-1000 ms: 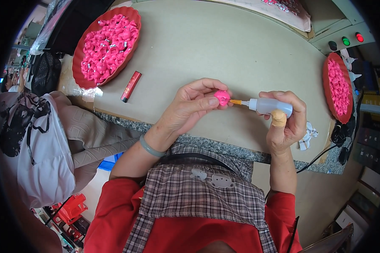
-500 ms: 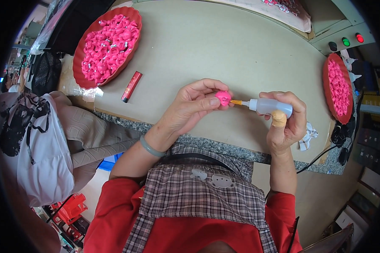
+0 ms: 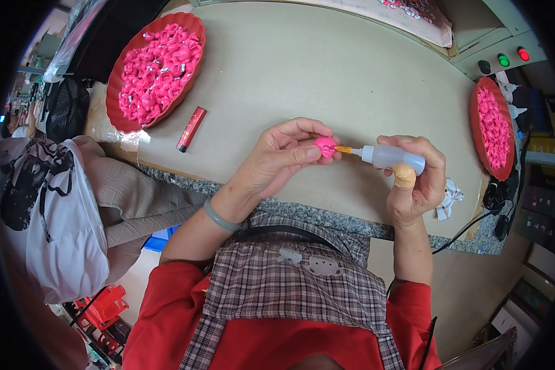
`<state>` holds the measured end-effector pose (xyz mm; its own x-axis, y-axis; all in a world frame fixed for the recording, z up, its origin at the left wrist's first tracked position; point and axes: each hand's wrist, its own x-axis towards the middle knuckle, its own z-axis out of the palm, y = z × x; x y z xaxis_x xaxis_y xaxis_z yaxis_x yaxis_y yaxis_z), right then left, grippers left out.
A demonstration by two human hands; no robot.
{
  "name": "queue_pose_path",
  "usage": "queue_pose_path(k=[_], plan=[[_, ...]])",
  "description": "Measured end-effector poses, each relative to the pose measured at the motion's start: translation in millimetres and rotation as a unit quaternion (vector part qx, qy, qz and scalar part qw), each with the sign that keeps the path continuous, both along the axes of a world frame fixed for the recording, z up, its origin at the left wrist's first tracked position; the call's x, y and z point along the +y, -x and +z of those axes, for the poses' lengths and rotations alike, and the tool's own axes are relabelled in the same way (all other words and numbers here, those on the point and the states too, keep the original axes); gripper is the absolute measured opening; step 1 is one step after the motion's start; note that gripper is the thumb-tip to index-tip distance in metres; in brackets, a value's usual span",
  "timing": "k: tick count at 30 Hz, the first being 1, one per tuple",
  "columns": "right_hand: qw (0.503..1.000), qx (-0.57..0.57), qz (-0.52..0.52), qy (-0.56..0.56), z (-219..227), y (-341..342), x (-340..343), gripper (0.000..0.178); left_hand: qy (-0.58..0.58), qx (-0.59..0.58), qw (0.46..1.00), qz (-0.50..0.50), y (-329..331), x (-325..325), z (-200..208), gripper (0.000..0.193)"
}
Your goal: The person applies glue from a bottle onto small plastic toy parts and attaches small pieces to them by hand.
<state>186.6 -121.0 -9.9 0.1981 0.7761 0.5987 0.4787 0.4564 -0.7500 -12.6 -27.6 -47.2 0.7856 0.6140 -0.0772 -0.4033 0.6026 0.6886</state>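
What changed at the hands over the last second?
The pink piece appears turned slightly in the left hand, showing a different side to the bottle tip. Any shift of the hands themselves is too slight to tell from camera movement. Nothing was picked up or let go.

Unchanged: left hand on the piece, right hand on the bottle, both red dishes and the red tube in place.

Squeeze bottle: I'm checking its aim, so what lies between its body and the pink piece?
In the head view, a white collar and an orange-tipped nozzle lie between the squeeze bottle's body and the pink piece.
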Motion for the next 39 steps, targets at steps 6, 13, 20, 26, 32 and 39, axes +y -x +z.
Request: queue_pose_path(k=[6,13,20,26,32,39], plan=[[0.998,-0.057,-0.004,-0.032,1.2,-0.1,-1.3,0.034,0.01,0.005,1.0,0.002,0.3,-1.1,1.9,0.027],[0.995,-0.091,0.0,-0.041,2.5,-1.3,-2.0,0.037,0.017,0.0,1.0,0.005,0.3,-0.3,2.4,0.026],[0.992,-0.112,-0.003,-0.062,1.3,-3.5,-0.6,0.037,0.017,-0.002,1.0,0.013,-0.5,0.0,1.2,0.026],[0.991,-0.118,0.0,-0.065,2.5,-4.5,-0.9,0.034,0.016,-0.008,1.0,0.011,-0.1,0.7,0.6,0.026],[0.992,-0.084,-0.016,-0.094,-0.1,-1.4,2.8,0.036,0.011,-0.014,1.0,0.023,-0.7,-0.5,1.3,0.027],[0.994,-0.077,-0.012,-0.08,0.8,-1.0,0.1,0.035,-0.002,-0.016,0.999,0.037,-1.8,-0.7,1.5,0.029]])
